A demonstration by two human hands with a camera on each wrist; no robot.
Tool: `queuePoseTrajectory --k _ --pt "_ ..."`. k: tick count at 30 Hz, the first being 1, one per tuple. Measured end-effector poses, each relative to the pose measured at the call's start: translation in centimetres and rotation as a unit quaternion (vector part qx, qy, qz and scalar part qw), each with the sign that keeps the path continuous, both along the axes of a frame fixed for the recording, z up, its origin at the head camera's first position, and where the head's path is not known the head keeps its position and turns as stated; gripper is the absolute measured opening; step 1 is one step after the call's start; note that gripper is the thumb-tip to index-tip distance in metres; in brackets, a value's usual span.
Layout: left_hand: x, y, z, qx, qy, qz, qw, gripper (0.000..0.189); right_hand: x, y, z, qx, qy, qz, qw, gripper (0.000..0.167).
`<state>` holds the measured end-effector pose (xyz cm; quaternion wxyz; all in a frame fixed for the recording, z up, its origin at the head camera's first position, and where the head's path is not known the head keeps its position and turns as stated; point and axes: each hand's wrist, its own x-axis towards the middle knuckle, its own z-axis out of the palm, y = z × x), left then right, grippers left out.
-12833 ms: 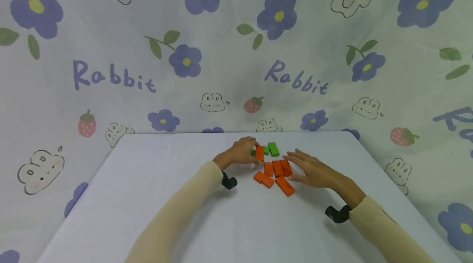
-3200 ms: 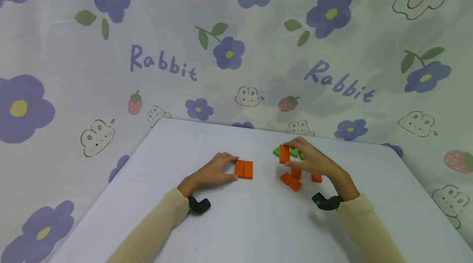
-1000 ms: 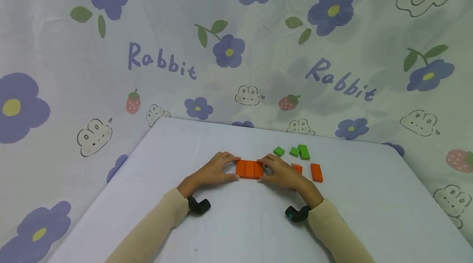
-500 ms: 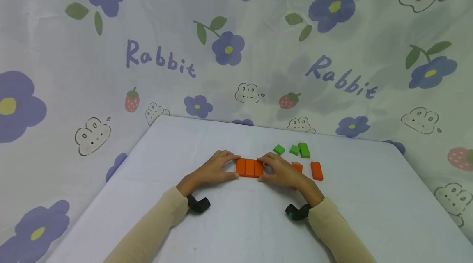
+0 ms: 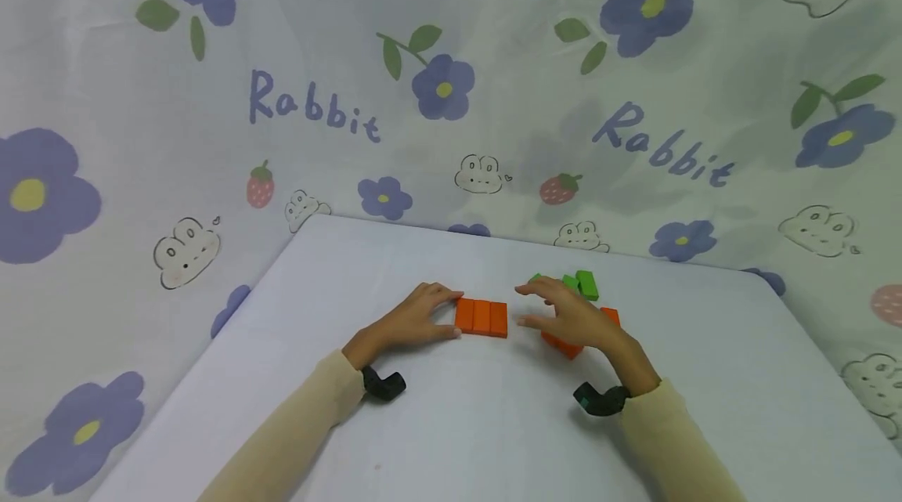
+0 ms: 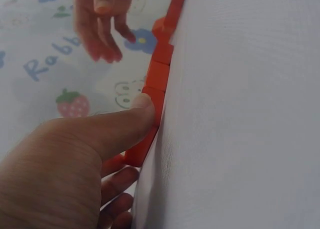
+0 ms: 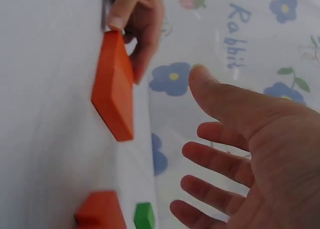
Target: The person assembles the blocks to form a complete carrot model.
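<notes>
Three orange blocks [image 5: 481, 318] lie side by side in a flat row on the white table. My left hand [image 5: 411, 319] pinches the leftmost block by its near and far ends, thumb at the front; in the left wrist view the thumb [image 6: 142, 105] presses on the orange side. My right hand [image 5: 574, 320] hovers just right of the row, thumb and fingers spread with nothing between them. In the right wrist view that right hand [image 7: 270, 144] stands apart from the row [image 7: 114, 89].
Right of the row, partly hidden by the right hand, lie loose orange blocks [image 5: 564, 346], one more orange block [image 5: 610, 316] further right, and several green blocks [image 5: 587, 285] behind. A flower-and-rabbit printed cloth [image 5: 423, 196] hangs past the table's far edge.
Orange blocks from the earlier pile now form a row of three. In the last half second my right hand let go of the row's right block and moved right. The left hand stayed.
</notes>
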<state>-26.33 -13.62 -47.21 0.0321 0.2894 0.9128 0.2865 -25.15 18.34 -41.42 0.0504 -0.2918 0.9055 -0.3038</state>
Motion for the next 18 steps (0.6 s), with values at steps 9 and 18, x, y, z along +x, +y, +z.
queuePoseTrajectory --k 9,18 --pt "-0.3 -0.1 -0.2 0.007 -0.003 0.007 1.0000 0.070 2.9 4.0 0.9 0.022 0.025 -0.063 0.9975 0.036" --pt "0.1 0.2 0.0 0.008 -0.008 0.007 0.9999 0.069 4.2 7.1 -1.9 0.072 -0.002 -0.025 0.9971 0.039"
